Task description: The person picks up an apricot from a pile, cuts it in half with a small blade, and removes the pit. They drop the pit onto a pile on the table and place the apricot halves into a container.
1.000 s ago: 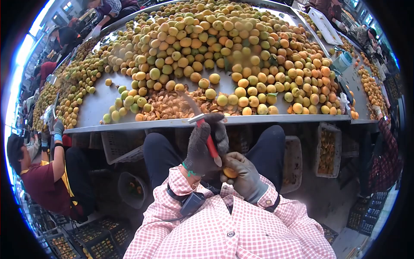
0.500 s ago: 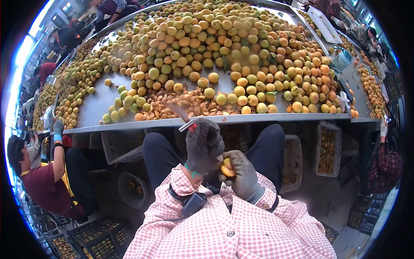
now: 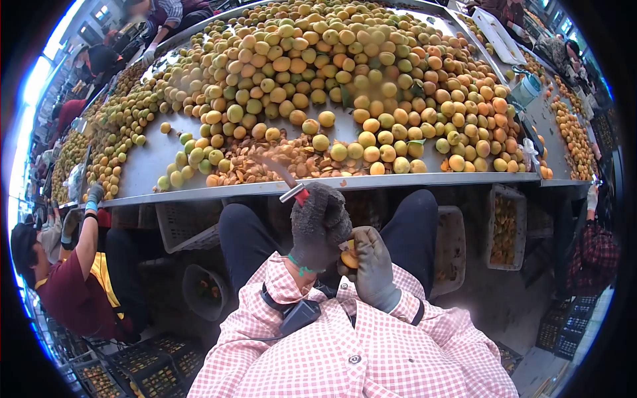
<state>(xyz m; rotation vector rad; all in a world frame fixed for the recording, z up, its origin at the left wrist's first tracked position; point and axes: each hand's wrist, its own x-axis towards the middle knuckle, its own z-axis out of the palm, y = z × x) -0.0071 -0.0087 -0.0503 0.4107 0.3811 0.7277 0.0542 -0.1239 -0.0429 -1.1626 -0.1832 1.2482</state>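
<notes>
The left hand [image 3: 316,229] grips the red-handled knife [image 3: 301,197], blade toward eleven o'clock, so clear of the apricot [image 3: 350,257], pinched steady by the right hand [image 3: 373,268].

Red handle tucked away, cut fruit turned.
The red-handled knife [image 3: 302,197], its handle bared below the left grip [image 3: 317,229] a second ago, is now mostly wrapped inside it; the right grip [image 3: 376,268] stands more upright, its fruit [image 3: 349,257] turned from its open face; well left of both grips, a co-worker [image 3: 76,295] has dipped lower.
</notes>
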